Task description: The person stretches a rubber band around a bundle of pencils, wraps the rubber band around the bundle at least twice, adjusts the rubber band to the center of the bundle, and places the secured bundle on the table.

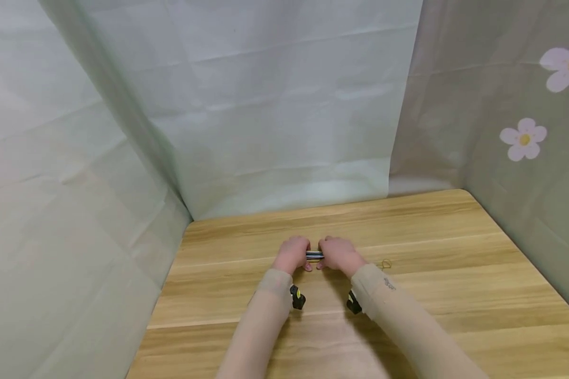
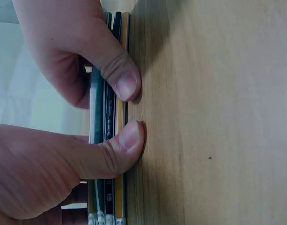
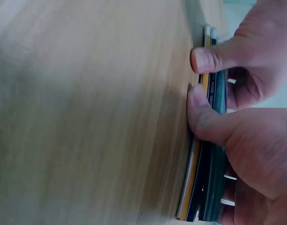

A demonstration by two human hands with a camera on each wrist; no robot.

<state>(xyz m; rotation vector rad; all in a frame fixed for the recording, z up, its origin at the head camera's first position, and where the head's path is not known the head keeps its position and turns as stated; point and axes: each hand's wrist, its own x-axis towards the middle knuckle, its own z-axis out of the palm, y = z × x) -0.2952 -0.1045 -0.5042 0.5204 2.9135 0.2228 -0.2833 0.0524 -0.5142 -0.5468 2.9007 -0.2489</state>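
Near the middle of the table, my left hand [image 1: 294, 251] and right hand [image 1: 337, 253] grip a bundle of pencils [image 1: 315, 256] side by side, with a short gap between the hands. In the left wrist view, a yellow pencil [image 2: 119, 110], a black pencil [image 2: 109, 112] and a green pencil [image 2: 97, 89] lie parallel in the bundle. Both thumbs press across the near side, while the other fingers curl behind, partly hidden. Whitish eraser ends [image 2: 109, 219] show beyond the left hand. The bundle stays close over the wooden surface.
A thin yellow loop [image 1: 386, 264] lies on the wooden table [image 1: 455, 295], just right of the right wrist. Pale cloth [image 1: 284, 116] hangs behind the table's far edge and along its sides, with printed flowers on the right.
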